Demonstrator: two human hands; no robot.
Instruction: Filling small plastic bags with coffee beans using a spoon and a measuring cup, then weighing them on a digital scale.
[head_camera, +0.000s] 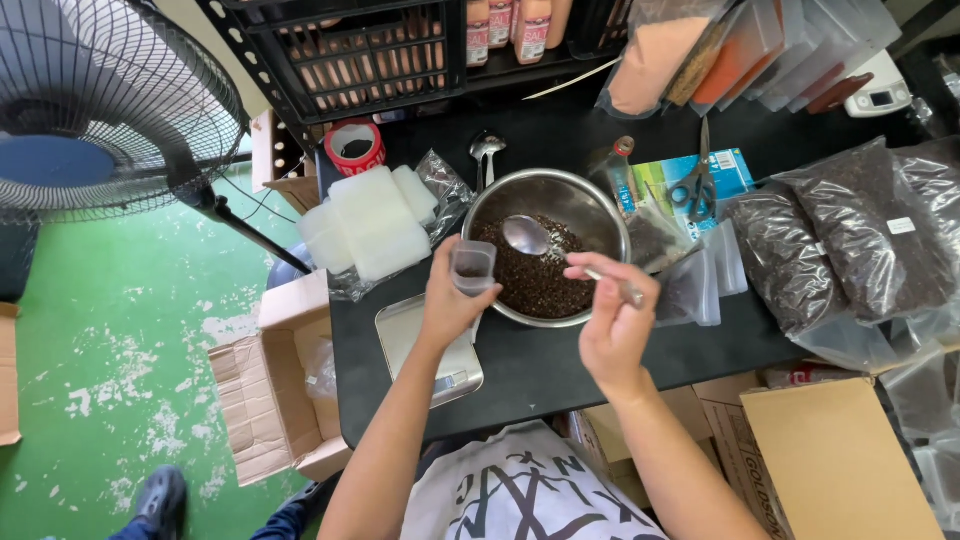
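The left hand (447, 300) is wrapped around a small clear plastic cup (473, 266), fingers closed on its sides, holding it upright at the near left rim of a round steel bowl (590, 205). The cup looks to have a little dark matter at the bottom, though the plastic is too small and cloudy to be sure. The right hand (612, 320) pinches the thin handle of a shiny metal spoon (527, 235), its oval head lying over the dark, coarse, grainy seeds (540, 285) that fill the bowl's floor. The spoon's far handle end is hidden inside the fingers.

Under the left wrist a flat grey kitchen scale (430, 355) sits on the black table (540, 370), its platform partly covered by the arm. Left of the bowl lies a stack of cloudy white plastic lids or tubs (375, 220) in a crinkled clear bag; which they are is hard to tell. A red tape roll (354, 146) stands behind them. Right of the bowl are scissors (697, 185) on a blue box (735, 170), then fat clear bags of dark seeds (860, 235), cut off at the frame's edge. A black mesh fan (100, 100) stands over the green floor (130, 330), beside open cardboard boxes (265, 400).
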